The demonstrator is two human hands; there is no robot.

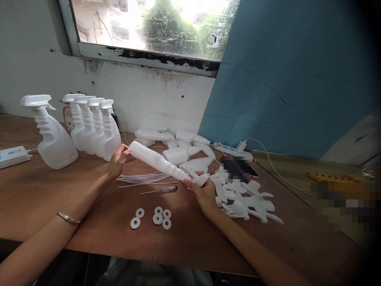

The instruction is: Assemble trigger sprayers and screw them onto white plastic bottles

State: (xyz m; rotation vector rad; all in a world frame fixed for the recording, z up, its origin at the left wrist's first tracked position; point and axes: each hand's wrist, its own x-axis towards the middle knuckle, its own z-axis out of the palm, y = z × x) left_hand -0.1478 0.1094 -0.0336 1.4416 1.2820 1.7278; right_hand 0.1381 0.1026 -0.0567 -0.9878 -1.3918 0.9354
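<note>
- White, smooth plastic forms the bottle, held tilted above the middle of the desk, base toward far left, ribbed neck toward near right.
- The left hand is clamped on the base end; the right hand is closed around a spray head at the neck.
- Good handling probably means keeping head and neck in line and not squeezing the hollow wall; how firmly they join, I cannot tell.
- Nearer lie flat, round washers; beyond them, a slim screwdriver and thin, pale tubes.
- Angular loose heads heap at right.
</note>
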